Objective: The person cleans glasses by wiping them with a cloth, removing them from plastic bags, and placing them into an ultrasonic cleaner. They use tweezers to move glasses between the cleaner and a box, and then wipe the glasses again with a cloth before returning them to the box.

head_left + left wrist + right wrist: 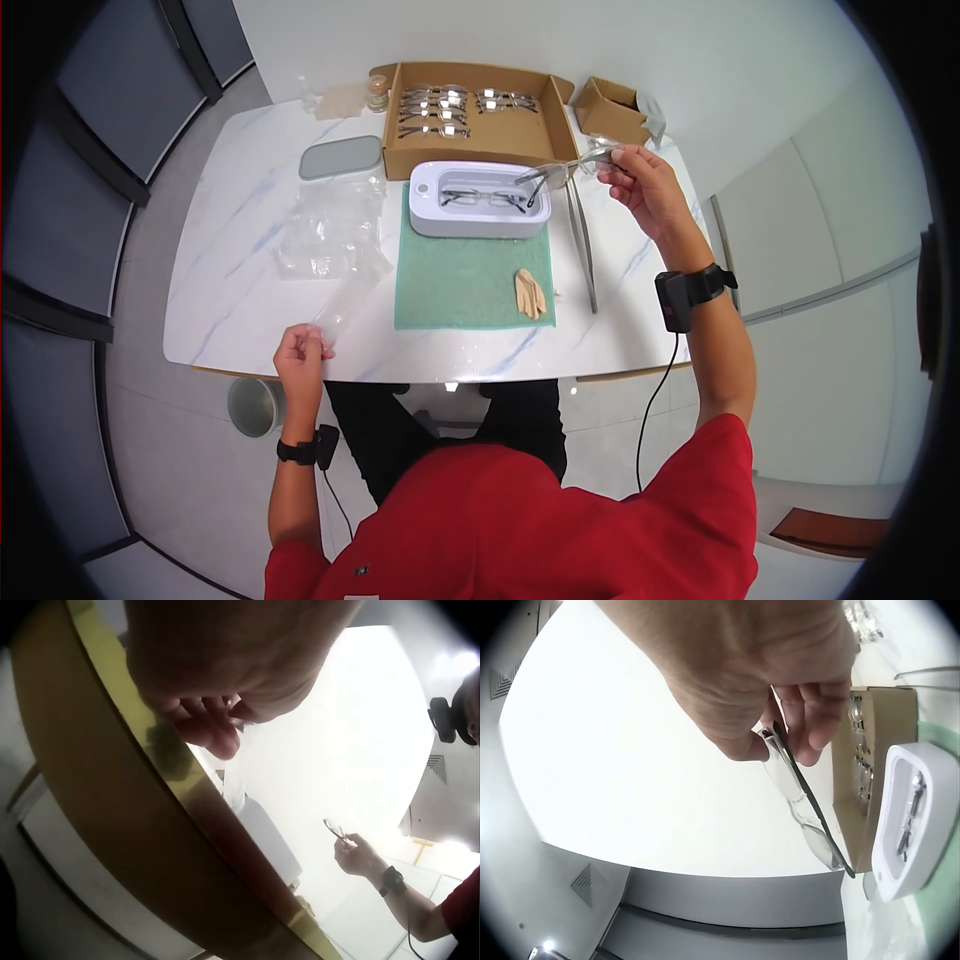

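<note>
My right hand (pixel 648 188) pinches one end of a pair of eyeglasses (pixel 785 774) with clear lenses and dark temples. The eyeglasses are held up over the right end of a white ultrasonic cleaner (pixel 480 228). Inside its basin lies another pair of eyeglasses (pixel 475 198). At the table's front left edge, my left hand (pixel 299 350) pinches a clear plastic bag (pixel 348 303) between thumb and curled fingers. In the left wrist view, the fingers (pixel 217 742) hide most of what they grip.
The cleaner stands on a green cloth (pixel 450 285) with a beige glove-like piece (pixel 529 294). Behind it, a cardboard box (pixel 510 148) holds several eyeglasses. Tweezers (pixel 583 250), a grey lid (pixel 341 158), clear bags (pixel 325 235) and a small carton (pixel 608 112) lie around. A bin (pixel 254 408) stands below.
</note>
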`<state>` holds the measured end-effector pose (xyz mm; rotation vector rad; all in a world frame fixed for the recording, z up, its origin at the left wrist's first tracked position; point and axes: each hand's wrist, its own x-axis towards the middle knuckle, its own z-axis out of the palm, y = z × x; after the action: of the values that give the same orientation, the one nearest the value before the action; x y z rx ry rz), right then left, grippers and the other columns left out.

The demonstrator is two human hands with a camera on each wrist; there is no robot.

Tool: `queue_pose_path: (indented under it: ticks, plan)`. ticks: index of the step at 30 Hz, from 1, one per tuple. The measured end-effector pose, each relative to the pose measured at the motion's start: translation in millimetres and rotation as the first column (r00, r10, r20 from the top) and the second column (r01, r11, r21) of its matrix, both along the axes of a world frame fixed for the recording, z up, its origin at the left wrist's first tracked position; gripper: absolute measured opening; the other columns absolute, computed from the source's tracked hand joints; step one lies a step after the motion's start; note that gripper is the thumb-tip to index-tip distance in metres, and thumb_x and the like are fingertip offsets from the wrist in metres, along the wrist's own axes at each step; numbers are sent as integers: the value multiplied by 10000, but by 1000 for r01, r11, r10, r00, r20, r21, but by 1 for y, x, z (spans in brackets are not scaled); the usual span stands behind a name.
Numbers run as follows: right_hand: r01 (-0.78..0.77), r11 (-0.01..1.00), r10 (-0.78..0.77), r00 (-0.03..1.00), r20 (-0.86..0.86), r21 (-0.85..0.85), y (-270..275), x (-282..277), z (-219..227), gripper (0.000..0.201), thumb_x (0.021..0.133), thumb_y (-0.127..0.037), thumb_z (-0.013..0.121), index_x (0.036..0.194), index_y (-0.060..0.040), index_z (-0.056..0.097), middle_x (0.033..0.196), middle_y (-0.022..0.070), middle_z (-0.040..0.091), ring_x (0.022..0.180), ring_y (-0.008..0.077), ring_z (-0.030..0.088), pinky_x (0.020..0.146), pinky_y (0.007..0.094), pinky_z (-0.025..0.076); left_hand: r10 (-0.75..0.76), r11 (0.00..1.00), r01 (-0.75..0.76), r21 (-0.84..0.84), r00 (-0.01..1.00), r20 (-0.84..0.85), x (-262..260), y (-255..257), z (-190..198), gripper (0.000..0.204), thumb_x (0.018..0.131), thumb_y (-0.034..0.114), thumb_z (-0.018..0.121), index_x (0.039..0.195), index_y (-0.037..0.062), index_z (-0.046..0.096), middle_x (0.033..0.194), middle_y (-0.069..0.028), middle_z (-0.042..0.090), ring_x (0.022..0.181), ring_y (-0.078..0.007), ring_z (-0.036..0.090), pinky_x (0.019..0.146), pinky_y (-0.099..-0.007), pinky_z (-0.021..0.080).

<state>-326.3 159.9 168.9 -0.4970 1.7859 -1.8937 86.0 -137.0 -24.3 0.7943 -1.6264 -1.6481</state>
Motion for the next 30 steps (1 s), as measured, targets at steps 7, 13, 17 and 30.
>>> queue_pose_path:
  ticks: [7, 13, 17, 30]
  plan:
    - [78, 991, -62, 987, -149, 106, -52, -62, -10, 191, 943, -196, 666, 1074, -58, 658, 921, 22, 705, 794, 89, 685, 661, 212, 514, 16, 995, -10, -99, 998, 64, -3, 6, -3, 63, 981, 15, 594, 935, -26, 610, 726, -21, 608, 640, -71, 576, 611, -228, 491]
    - [136, 960, -54, 947, -316, 243, -119, -138, -41, 234, 902, -169, 700, 1091, -41, 649, 914, 45, 699, 738, 101, 681, 619, 233, 516, 33, 987, -18, -158, 995, 94, -5, 7, -2, 42, 957, -8, 605, 916, -18, 606, 734, -23, 614, 649, -80, 607, 602, -234, 507]
    - [158, 940, -34, 926, -377, 303, -153, -161, -48, 224, 898, -129, 689, 1091, -26, 642, 908, 72, 703, 720, 126, 693, 628, 253, 537, 74, 980, -47, -192, 988, 135, -8, 12, 9, 40, 940, -26, 604, 901, -17, 602, 726, -27, 613, 643, -90, 618, 597, -238, 510]
    - [224, 564, 678, 424, -601, 795, -172, -194, -57, 107, 875, -115, 677, 961, -69, 722, 886, 88, 737, 862, 225, 722, 761, 347, 554, 128, 957, -57, -285, 962, 239, -7, 13, 10, 57, 839, -60, 606, 864, -9, 601, 696, -79, 588, 604, -164, 606, 604, -271, 484]
